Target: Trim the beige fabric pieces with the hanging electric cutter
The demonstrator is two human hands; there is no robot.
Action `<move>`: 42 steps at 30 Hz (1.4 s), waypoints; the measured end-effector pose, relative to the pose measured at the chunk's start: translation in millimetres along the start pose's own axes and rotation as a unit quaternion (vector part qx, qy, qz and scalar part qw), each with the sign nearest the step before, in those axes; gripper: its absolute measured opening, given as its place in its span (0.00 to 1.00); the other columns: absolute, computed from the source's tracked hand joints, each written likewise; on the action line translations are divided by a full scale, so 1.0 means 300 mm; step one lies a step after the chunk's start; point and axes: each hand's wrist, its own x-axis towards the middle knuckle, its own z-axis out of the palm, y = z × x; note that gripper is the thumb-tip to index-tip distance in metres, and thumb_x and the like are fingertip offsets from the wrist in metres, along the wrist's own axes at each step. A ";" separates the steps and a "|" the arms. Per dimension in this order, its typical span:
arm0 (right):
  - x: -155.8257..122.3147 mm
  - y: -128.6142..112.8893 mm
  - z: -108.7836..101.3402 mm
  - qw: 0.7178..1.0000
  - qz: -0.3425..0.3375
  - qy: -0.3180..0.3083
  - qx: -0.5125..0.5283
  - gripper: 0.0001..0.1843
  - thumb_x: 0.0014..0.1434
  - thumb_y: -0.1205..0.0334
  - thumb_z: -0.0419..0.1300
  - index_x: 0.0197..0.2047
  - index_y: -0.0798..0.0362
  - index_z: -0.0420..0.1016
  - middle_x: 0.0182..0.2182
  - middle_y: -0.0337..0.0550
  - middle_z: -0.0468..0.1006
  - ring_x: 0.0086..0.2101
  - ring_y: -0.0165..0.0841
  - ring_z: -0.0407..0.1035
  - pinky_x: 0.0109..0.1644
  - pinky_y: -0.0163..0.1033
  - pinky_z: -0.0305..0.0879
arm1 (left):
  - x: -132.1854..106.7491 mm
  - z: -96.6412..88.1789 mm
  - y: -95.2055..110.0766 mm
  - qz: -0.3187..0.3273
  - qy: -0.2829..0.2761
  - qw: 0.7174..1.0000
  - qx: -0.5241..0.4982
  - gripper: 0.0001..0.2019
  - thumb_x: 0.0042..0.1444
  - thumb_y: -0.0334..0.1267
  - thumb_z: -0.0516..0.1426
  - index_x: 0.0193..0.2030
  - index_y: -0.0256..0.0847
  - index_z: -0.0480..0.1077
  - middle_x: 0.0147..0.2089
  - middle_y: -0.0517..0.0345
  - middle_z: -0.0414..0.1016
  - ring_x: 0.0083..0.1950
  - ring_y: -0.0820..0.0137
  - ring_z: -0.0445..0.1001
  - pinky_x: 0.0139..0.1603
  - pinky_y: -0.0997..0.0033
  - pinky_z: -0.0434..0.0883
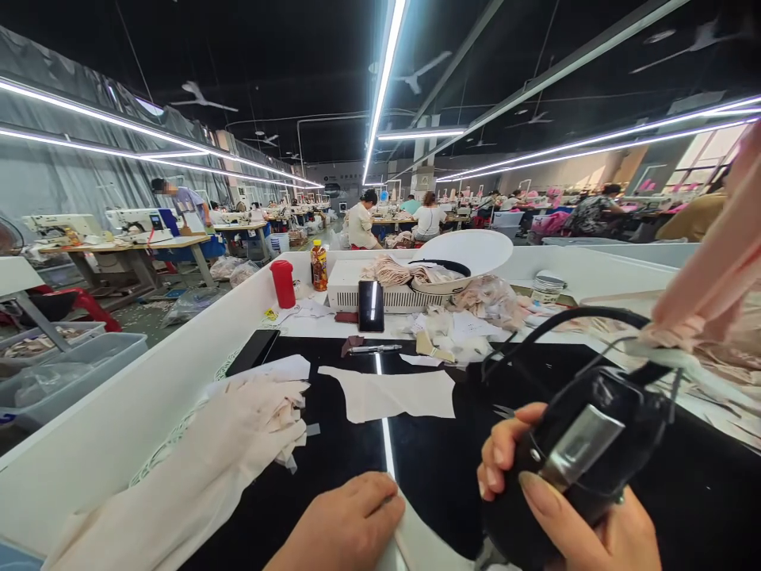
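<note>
My right hand (571, 515) is wrapped around a black corded hand tool (594, 444) with a shiny metal plate on its side. A black cable loops from its top, where pale pink cloth (707, 270) hangs. My left hand (345, 523) is closed at the curved white front edge of the table, a narrow pale strip (402, 546) beside its fingers. What lies inside the fingers is hidden. Ahead of both hands, a cut pale fabric piece (398, 395) lies flat on the glossy black tabletop (350, 452). A heap of pale fabric (219, 452) lies left of my left hand.
Beyond the fabric piece are a pen (376, 348), an upright phone (371, 306), a white vented box (345, 285) and fabric scraps (457, 329). A red cup (283, 284) and a drink bottle (319, 266) stand back left. A low white wall (148, 396) borders the table. People work farther off.
</note>
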 end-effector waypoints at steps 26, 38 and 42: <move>0.112 0.135 0.203 0.999 -0.014 0.005 0.051 0.19 0.60 0.50 0.74 0.47 0.45 0.72 0.32 0.36 0.78 0.26 0.31 0.74 0.31 0.37 0.76 | -0.022 0.007 -0.005 -0.003 -0.019 1.000 0.000 0.17 0.73 0.26 0.43 0.56 0.37 0.71 0.51 0.49 0.80 0.56 0.67 0.81 0.55 0.77 0.78; 0.105 0.132 0.202 0.999 -0.020 -0.004 0.030 0.14 0.64 0.54 0.71 0.47 0.43 0.71 0.32 0.34 0.78 0.26 0.30 0.74 0.32 0.36 0.76 | -0.029 0.005 -0.011 0.001 -0.045 0.999 0.021 0.18 0.76 0.31 0.43 0.59 0.38 0.71 0.55 0.47 0.80 0.58 0.65 0.81 0.55 0.74 0.79; 0.096 0.118 0.183 0.998 -0.028 -0.009 0.049 0.16 0.64 0.53 0.72 0.49 0.43 0.72 0.33 0.34 0.78 0.27 0.30 0.74 0.32 0.36 0.75 | -0.037 -0.005 -0.015 0.007 -0.075 0.997 0.026 0.15 0.77 0.38 0.47 0.61 0.43 0.71 0.59 0.46 0.79 0.60 0.64 0.80 0.55 0.72 0.79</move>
